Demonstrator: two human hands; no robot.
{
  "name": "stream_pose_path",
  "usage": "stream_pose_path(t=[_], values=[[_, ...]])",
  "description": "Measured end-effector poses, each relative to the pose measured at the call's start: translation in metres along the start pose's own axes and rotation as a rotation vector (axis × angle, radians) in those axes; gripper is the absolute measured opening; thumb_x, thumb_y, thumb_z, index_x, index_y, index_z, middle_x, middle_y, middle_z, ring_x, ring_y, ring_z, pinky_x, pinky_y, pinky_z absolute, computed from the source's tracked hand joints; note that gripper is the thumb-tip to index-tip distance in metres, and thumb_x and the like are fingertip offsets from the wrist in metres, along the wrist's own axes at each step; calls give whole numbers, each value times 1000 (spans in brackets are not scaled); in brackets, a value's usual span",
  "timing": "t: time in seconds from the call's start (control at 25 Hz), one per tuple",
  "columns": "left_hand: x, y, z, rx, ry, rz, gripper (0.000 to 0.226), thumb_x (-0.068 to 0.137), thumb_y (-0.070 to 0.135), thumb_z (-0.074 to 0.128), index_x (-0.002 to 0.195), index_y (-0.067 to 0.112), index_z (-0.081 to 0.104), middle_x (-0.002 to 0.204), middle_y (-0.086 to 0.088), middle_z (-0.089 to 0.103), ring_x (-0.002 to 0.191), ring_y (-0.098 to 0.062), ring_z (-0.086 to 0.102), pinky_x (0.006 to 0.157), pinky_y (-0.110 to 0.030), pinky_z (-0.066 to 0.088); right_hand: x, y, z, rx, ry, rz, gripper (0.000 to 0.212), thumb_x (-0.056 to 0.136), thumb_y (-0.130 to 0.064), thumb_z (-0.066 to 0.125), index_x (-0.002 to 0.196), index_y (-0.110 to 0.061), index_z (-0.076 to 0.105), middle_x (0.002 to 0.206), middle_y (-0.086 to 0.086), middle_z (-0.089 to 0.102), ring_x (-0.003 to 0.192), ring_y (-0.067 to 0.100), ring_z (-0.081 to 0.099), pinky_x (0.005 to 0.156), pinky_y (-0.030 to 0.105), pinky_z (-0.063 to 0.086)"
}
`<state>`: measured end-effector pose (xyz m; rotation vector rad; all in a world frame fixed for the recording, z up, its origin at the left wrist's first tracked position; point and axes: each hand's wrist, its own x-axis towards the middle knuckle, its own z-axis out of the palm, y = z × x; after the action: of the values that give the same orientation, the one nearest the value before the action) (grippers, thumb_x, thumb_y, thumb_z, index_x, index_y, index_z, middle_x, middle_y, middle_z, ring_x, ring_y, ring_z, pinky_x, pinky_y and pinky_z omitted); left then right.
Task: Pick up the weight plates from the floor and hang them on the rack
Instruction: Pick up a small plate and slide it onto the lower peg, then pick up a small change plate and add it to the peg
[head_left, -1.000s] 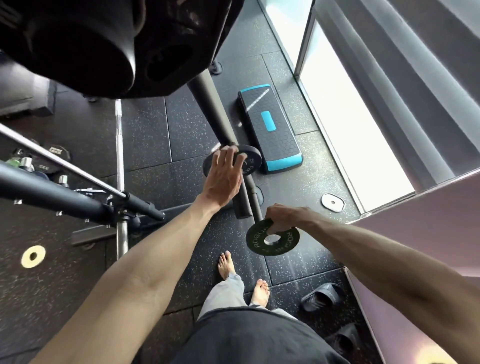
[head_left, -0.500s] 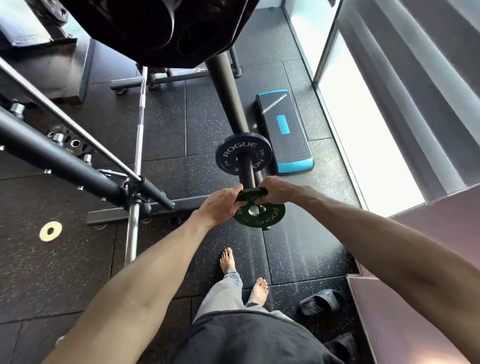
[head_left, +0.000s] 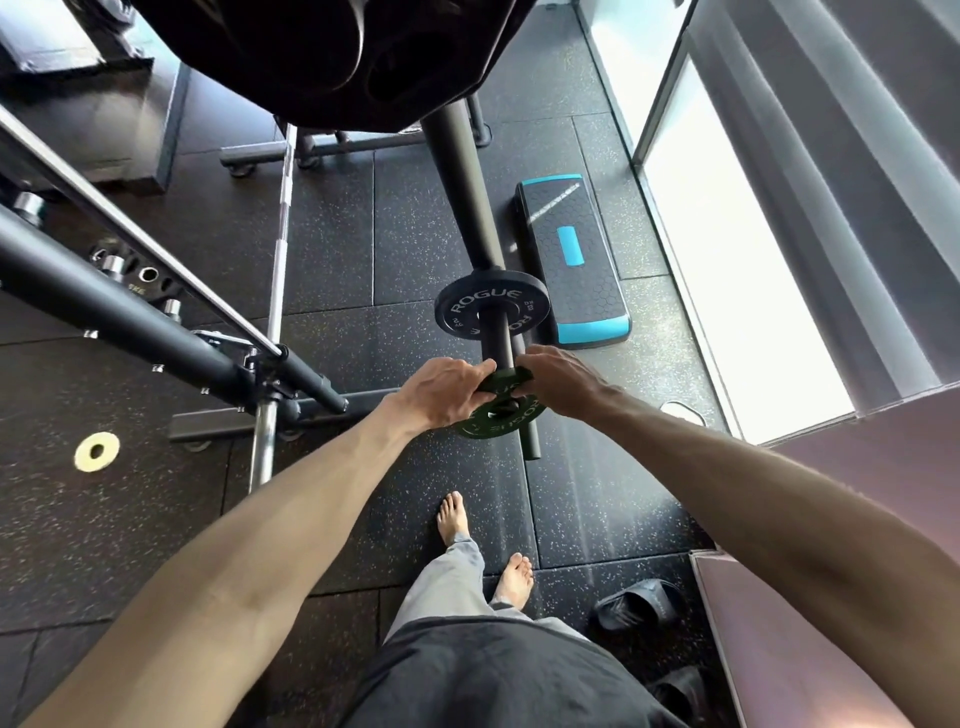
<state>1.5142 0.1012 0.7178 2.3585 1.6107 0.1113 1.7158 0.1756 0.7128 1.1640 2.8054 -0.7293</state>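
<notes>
Rubber floor (head_left: 337, 234) is occupied by a yellow plate (head_left: 96, 451), left; green plate (head_left: 498, 422) at the peg (head_left: 501, 338) is pinched by left hand (head_left: 441, 395) and right hand (head_left: 561, 382).

The floor (head_left: 337, 291) is black rubber tiling flecked with pale specks. A small yellow weight plate (head_left: 96, 451) lies flat on it at the left. A small white plate (head_left: 680, 409) lies near the window, partly hidden by a forearm. A black-and-blue step platform (head_left: 571, 270) rests alongside the window. Two bare feet (head_left: 454, 517) stand on the tiles, with black slides (head_left: 636, 603) just to their right.
</notes>
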Motion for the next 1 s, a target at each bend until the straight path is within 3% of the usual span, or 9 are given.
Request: stream_pose_path(t=[0.08, 0.24, 0.4, 0.56, 0.64, 0.8, 0.92, 1.0], values=[[3, -6, -3, -15, -16, -16, 28, 97, 28, 60, 118, 10, 54, 81, -4, 73, 65, -20, 70, 71, -36, 59, 4, 2, -1, -75, 45, -28, 24, 88, -36, 71, 91, -13, 65, 86, -2, 59, 70, 14, 55, 63, 25, 41], [9, -14, -7, -21, 7, -14, 26, 95, 25, 64, 117, 14, 56, 86, -3, 74, 72, -21, 71, 73, -38, 58, 7, 6, 1, -198, 104, -75, 27, 90, -39, 68, 95, -13, 65, 85, -2, 64, 68, 12, 57, 64, 25, 49], [29, -21, -19, -11, 39, -116, 16, 96, 15, 61, 111, 10, 57, 80, -8, 72, 65, -25, 69, 72, -43, 58, 30, -3, -6, -261, 243, -44, 22, 94, -26, 63, 98, -5, 67, 92, 10, 66, 83, 26, 66, 64, 38, 54], [53, -31, -36, 10, 40, -265, 11, 97, 0, 55, 99, 8, 60, 81, -9, 71, 69, -26, 69, 76, -42, 58, 64, -6, -22, -312, 211, 81, 24, 96, -28, 60, 97, -5, 68, 98, 13, 68, 91, 30, 67, 70, 41, 55], [55, -35, -40, 6, 28, -290, 13, 97, 0, 55, 107, 7, 61, 87, -10, 72, 75, -26, 71, 80, -40, 58, 68, -4, -25, -295, 197, 94, 25, 95, -29, 61, 102, -6, 67, 102, 14, 66, 96, 31, 65, 74, 42, 54], [36, -47, -42, -7, 50, -324, 28, 98, 16, 59, 124, 6, 53, 91, -11, 72, 78, -27, 71, 78, -38, 58, 66, -11, -27, -347, 301, -101, 36, 90, -34, 61, 117, -9, 60, 113, 15, 58, 106, 32, 56, 91, 46, 50], [3, -60, -42, 3, 45, -461, 24, 102, 17, 53, 124, 9, 52, 89, -6, 71, 77, -20, 68, 77, -32, 57, 79, -52, -23, -324, 340, -327, 29, 94, -30, 53, 115, -13, 62, 109, 9, 60, 100, 25, 55, 88, 40, 47], [-32, -69, -40, -24, 34, -568, 24, 104, 22, 47, 124, 11, 54, 93, -4, 70, 78, -17, 67, 79, -31, 56, 94, -96, -9, -260, 248, -422, 29, 96, -26, 47, 116, -13, 63, 106, 7, 65, 99, 24, 59, 89, 40, 49]])
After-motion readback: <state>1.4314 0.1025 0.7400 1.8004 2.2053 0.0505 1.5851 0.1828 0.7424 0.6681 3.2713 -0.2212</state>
